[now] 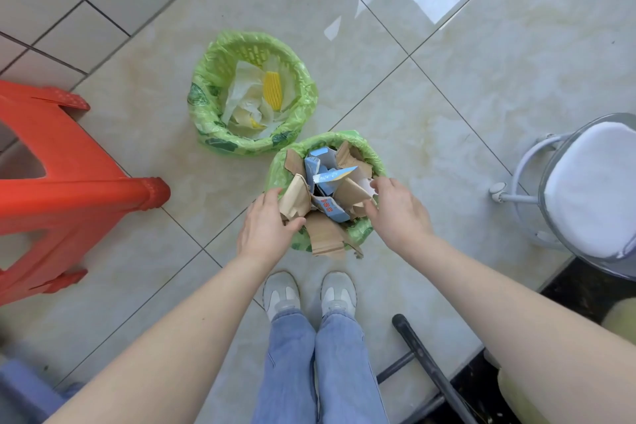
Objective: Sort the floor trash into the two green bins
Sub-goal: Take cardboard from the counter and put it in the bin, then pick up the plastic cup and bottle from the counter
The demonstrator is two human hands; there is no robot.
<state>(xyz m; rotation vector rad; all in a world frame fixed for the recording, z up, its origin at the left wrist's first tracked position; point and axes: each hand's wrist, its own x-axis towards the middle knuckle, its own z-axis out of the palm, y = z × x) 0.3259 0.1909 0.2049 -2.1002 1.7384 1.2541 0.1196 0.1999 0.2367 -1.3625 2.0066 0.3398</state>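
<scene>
At the near bin (373, 162), overfilled with brown paper (327, 241) and cartons (318, 169), your left hand (266, 227) grips paper; your right hand (395, 210) rests loosely curled. Press down evenly; avoid tearing the liner.

Two round green plastic baskets lined with thin green bags stand upright on the floor, almost touching. The farther green-lined bin (253, 93) holds crumpled whitish wrappers (242, 93) and a yellow corn cob (272, 90). The nearer green-lined bin (361, 234) is heaped with torn brown cardboard (325, 239) (some hanging over the near rim) and flattened blue-and-white cartons (321, 170).
</scene>
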